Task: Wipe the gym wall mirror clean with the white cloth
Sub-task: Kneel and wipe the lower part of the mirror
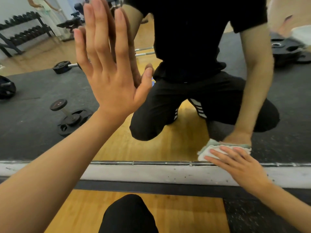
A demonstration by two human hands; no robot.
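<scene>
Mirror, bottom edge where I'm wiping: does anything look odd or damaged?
The pale strip under the mirror is speckled with dark marks and looks scuffed. Also, the left hand lies flat on the glass being cleaned, which may leave prints, while the right hand presses the white cloth low down.

A pale grey ledge point(151, 174) runs across the view. Just below it lies a dark strip point(151, 188), then a wooden floor point(185, 214) with a speckled black mat point(255, 216) at the right, and a knee in black trousers point(129, 214) lowest of all. Above the ledge, to the left, a dumbbell point(59, 106) stands on end atop flat weight plates point(67, 128). Higher lies a barbell point(63, 66), and higher still a dumbbell rack point(25, 31). Far right above the ledge — stacked black plates point(286, 51).
</scene>
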